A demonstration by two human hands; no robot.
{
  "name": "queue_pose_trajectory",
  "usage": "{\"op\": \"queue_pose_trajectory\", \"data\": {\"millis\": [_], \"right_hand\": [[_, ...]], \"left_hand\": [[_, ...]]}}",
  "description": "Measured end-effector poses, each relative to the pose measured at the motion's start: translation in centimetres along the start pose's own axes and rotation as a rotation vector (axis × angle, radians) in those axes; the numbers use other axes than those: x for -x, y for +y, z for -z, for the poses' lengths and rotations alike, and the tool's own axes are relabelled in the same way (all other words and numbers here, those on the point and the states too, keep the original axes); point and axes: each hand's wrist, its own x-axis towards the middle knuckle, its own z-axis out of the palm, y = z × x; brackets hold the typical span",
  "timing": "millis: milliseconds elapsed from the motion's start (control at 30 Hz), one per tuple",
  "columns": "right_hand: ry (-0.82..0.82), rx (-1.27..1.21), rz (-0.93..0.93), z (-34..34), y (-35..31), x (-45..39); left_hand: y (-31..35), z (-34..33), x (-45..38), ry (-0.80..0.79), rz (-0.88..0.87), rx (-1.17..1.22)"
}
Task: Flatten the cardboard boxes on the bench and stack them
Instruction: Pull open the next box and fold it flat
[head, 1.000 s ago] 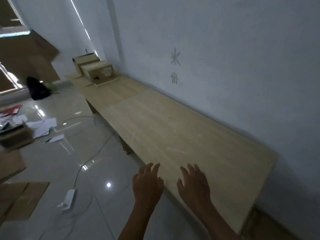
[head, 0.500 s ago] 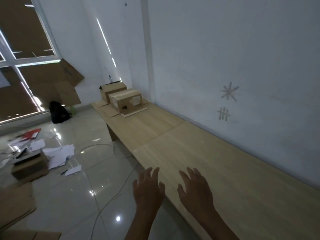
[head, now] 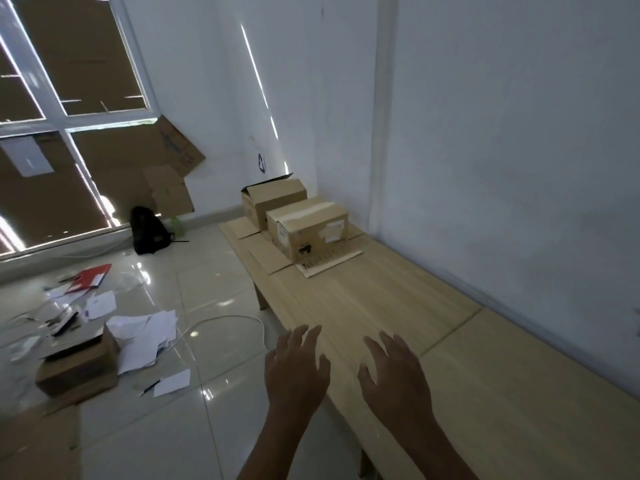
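Note:
Two brown cardboard boxes stand at the far end of the long wooden bench [head: 381, 306]. The nearer box [head: 308, 228] is taped shut on top, with its bottom flaps spread flat on the bench. Behind it, the farther box [head: 272, 199] has a flap raised. My left hand [head: 298, 367] and my right hand [head: 394, 372] are stretched forward with spread fingers, empty, well short of the boxes. The left hand hovers over the bench's front edge, the right over the bench top.
A white wall runs along the bench's right side. On the tiled floor lie a small cardboard box [head: 76, 368], scattered papers [head: 145, 334], a red folder [head: 90, 273], a white cable [head: 225, 320] and a black backpack [head: 149, 230]. Cardboard sheets lean against the window.
The view has moved along the bench toward the boxes, which now look larger and nearer. Both hands stay out in front, open and empty.

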Motion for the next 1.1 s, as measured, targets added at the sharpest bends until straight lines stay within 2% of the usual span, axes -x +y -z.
{"op": "queue_pose_trajectory", "data": {"millis": [267,500,633,867,1033,1100], "right_hand": [[0.007,0.001,-0.077,-6.8,-9.4,-21.2],[-0.010,0.066,-0.112,-11.9,-13.6,-39.9],[-0.001,0.007,-0.128,-15.6,-14.5,-51.4],[-0.004,0.107,-0.251,-21.4,-14.7,-71.2],[-0.103,0.099,-0.385,-25.3,-14.2,-77.0],[-0.066,0.098,-0.467,-27.2,-14.1,-77.0]], "left_hand": [[-11.4,-3.2,-21.1,-0.093,-0.147,-0.074],[-19.9,-6.7,-39.2,-0.243,-0.217,-0.200],[-22.2,-9.5,-49.6,-0.296,-0.257,-0.222],[-23.2,-16.0,-68.3,-0.338,-0.501,-0.271],[-24.5,-21.7,-77.2,-0.392,-0.524,-0.192],[-25.6,-24.4,-79.3,-0.429,-0.554,-0.162]]}}
